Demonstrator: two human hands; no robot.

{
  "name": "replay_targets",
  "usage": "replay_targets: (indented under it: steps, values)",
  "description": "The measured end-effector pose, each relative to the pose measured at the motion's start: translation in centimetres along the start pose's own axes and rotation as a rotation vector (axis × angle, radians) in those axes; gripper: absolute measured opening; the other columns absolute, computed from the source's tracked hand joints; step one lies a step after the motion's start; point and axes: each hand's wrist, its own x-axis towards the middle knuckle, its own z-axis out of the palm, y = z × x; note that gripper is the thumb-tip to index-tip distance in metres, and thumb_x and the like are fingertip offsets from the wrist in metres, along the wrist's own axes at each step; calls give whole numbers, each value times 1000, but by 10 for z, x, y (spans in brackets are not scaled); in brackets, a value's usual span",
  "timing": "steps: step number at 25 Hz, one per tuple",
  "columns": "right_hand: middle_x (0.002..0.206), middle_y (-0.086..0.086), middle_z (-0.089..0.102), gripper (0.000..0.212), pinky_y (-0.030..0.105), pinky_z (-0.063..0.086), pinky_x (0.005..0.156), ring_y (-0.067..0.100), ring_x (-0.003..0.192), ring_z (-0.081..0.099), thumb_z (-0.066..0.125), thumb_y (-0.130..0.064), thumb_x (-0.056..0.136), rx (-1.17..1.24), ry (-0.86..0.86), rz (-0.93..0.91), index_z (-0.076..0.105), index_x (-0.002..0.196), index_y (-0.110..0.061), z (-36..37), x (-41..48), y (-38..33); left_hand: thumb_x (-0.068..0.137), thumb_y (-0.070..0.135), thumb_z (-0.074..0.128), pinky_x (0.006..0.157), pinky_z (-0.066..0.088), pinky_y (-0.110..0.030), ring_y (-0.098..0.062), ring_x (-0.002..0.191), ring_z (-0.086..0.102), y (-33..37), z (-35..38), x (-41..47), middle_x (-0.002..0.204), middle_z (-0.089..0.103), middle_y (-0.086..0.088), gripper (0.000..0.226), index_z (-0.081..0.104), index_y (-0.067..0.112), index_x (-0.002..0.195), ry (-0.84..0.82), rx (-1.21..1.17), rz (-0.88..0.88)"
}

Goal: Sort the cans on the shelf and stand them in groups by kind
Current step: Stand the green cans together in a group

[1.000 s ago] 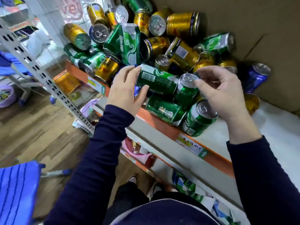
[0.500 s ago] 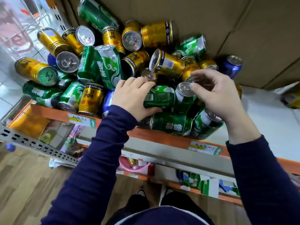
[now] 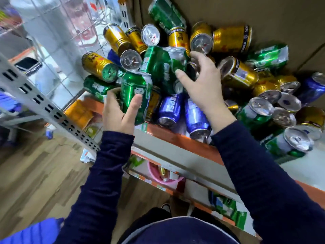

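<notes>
Green can (image 3: 135,95) at centre-left, over the shelf (image 3: 175,139) edge, gripped in my left hand (image 3: 119,115). Right hand (image 3: 202,85) curls against a second green can (image 3: 163,67); I cannot tell if it holds. Gold cans (image 3: 232,39) and blue cans (image 3: 168,108) crowd around.

1. Bright, even indoor light; brightest at the upper left, where the white background washes out; the wooden floor (image 3: 35,173) reads duller.
2. Glare: the silver can lids (image 3: 150,35) flare white; streaks of sheen run down the green can (image 3: 135,95) and the gold cans (image 3: 230,38).
3. Shadows: soft only; dark pockets between the piled cans and against the cardboard backing (image 3: 263,13).
4. Blur: motion blur smears the whole frame, heaviest along the left edge; the left hand (image 3: 119,113) and right hand (image 3: 202,85) have soft outlines; most print on the cans is unreadable.
5. Distortion: the wide lens tilts the perforated upright (image 3: 44,106) and the orange shelf edge (image 3: 175,138); the corners stretch.
</notes>
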Motion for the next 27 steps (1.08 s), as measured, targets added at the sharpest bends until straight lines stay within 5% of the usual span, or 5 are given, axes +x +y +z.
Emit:
replay_targets:
  steps: [6, 9, 15, 22, 27]
  values:
    - [113, 6, 51, 90, 44, 30, 101, 30, 121, 39, 68, -66, 70, -276, 68, 138, 42, 141, -17, 38, 25, -10, 82, 60, 45, 66, 41, -12, -4, 77, 53, -10, -20, 0, 86, 55, 9, 42, 48, 21, 96, 14, -63, -23]
    - [105, -1, 36, 83, 44, 30, 107, 26, 120, 41, 72, -61, 69, -149, 78, 125, 46, 137, -20, 33, 21, -10, 82, 59, 47, 65, 42, -17, -3, 75, 54, -11, -20, 1, 82, 54, 14, 40, 48, 22, 94, 0, -106, -33]
    - [116, -9, 61, 67, 22, 46, 93, -2, 105, 57, 72, -44, 78, 221, 122, 105, 49, 132, -13, -10, -22, -10, 81, 63, 43, 72, 42, -24, -11, 84, 56, -2, -2, -5, 89, 57, 9, 46, 49, 21, 98, -94, -140, -22]
    - [113, -23, 59, 66, 16, 48, 86, -8, 103, 57, 71, -43, 77, 353, 267, 187, 47, 131, -12, -89, -97, -1, 86, 47, 50, 62, 39, -9, 10, 63, 51, 40, 50, -39, 68, 55, 18, 22, 50, 25, 84, -300, -457, -50]
    - [105, -3, 68, 62, 38, 55, 79, 17, 98, 67, 73, -36, 74, 518, 392, 267, 49, 124, -8, -152, -161, 25, 83, 50, 49, 61, 37, -11, 8, 61, 45, 85, 84, -88, 60, 53, 26, 27, 49, 23, 78, -464, -570, -16]
